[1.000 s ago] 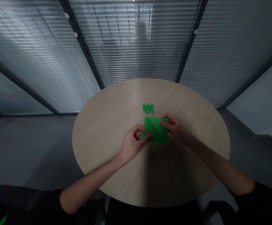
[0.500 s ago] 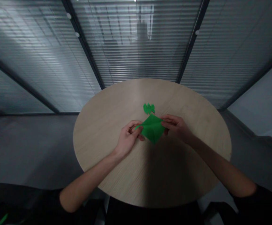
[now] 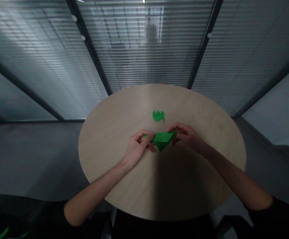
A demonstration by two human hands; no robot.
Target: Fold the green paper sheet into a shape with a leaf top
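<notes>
Where both hands meet near the middle of a round, pale wood-grain worktop (image 3: pixel 104 142), a bright green folded paper sheet (image 3: pixel 162 139) is held up between them, creased into a shallow triangle with its lowest point aimed toward the person. Whether that point touches the worktop, I cannot tell.

The left hand (image 3: pixel 137 148) has its grip clamped on the paper's left corner, thumb and fingers pressed together there. The right hand (image 3: pixel 188 136) clamps the right corner just as firmly, its fingers curled over the top edge. Only a short stretch of green shows between the two grips.

Just beyond the sheet, near it but not touching, a small cluster of green leaf-shaped paper pieces (image 3: pixel 158 115) lies on the worktop. Bare forearms run back from both hands into black sleeves (image 3: pixel 279 215), and the person's shadow falls across the nearer half of the wood.

Behind the worktop stands a glass partition with grey horizontal blinds (image 3: pixel 144 63), divided by dark metal frame bars (image 3: pixel 204 43), and a grey floor (image 3: pixel 35 159) spreads around the worktop. A few green slivers (image 3: pixel 3 232) show at the lower left corner, too cut off to identify.
</notes>
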